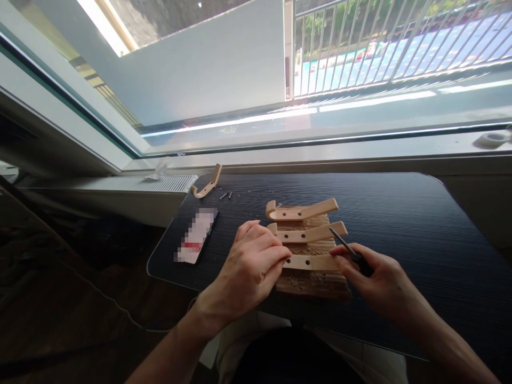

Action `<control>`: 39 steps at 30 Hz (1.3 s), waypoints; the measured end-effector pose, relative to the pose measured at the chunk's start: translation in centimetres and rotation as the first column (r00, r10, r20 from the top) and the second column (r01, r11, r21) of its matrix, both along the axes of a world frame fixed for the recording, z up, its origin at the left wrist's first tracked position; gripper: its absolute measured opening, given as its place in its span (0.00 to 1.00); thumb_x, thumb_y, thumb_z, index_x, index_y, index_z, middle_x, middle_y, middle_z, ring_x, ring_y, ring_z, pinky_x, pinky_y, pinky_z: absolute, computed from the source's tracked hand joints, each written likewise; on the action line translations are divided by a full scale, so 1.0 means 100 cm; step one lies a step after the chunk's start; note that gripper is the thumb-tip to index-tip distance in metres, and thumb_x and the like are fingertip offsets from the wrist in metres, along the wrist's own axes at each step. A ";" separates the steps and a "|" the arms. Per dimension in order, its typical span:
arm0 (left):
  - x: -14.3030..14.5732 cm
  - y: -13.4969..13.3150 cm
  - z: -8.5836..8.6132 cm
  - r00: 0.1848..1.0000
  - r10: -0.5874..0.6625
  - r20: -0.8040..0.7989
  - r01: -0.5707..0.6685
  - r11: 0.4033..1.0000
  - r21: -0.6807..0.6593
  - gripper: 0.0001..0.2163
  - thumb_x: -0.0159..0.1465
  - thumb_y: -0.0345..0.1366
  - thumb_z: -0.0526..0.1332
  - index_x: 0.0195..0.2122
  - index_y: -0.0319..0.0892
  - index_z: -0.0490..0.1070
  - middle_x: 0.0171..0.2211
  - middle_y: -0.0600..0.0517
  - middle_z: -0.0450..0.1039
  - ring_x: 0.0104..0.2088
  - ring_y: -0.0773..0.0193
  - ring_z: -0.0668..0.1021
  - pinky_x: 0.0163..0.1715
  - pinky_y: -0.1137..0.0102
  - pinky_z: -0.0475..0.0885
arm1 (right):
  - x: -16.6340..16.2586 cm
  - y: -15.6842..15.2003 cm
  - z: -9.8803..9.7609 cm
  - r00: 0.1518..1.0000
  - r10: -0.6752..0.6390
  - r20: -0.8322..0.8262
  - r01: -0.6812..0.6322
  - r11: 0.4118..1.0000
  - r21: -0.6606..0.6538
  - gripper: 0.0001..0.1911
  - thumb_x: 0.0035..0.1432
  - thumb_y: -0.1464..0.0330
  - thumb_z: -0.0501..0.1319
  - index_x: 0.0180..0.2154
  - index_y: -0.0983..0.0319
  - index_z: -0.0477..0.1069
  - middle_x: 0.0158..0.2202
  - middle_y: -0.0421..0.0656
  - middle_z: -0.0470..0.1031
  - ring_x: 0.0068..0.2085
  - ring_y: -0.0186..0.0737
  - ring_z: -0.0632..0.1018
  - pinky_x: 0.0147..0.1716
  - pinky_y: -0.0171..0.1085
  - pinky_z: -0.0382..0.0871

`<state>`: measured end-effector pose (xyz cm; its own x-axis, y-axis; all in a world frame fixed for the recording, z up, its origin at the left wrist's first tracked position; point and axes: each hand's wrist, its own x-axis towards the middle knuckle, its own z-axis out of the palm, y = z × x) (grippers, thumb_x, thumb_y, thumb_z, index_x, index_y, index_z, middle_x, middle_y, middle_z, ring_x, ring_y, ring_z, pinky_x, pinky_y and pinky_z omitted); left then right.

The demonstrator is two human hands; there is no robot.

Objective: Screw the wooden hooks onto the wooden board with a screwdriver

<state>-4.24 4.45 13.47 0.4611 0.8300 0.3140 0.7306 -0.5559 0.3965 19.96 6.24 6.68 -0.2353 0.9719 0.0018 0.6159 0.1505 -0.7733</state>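
A weathered wooden board (308, 285) with many small holes lies on the dark table, bearing three pale bent-wood hooks. The far hook (302, 213) and the middle hook (312, 233) each show two dark screw holes. My left hand (256, 261) closes around the left end of the nearest hook (316, 262), its fingertips by one hole; whether a screw is between them cannot be made out. In my right hand (372, 272) is a black-handled screwdriver (350, 249), shaft pointing up and left. That hand's thumb and finger also touch the nearest hook's right end.
Another wooden hook (208, 186) lies at the table's far left corner, near several loose screws (226, 195). A phone (199, 234) rests on the left. Beyond the table (400, 213) are a radiator (164, 184) and a windowsill holding a tape roll (492, 140).
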 end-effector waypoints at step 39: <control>0.006 0.012 -0.001 0.995 0.018 -0.101 -0.017 1.000 0.009 0.07 0.59 0.27 0.57 0.33 0.44 0.73 0.32 0.53 0.74 0.44 0.61 0.71 0.61 0.50 0.45 | -0.005 0.004 0.011 0.999 0.036 0.029 -0.036 0.999 0.011 0.12 0.57 0.61 0.54 0.36 0.60 0.73 0.28 0.39 0.77 0.29 0.37 0.76 0.27 0.31 0.66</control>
<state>-3.61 5.62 13.33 0.4759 0.8360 0.2733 0.7765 -0.5453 0.3157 19.50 6.66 7.77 -0.2701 0.9628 0.0058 0.6319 0.1818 -0.7534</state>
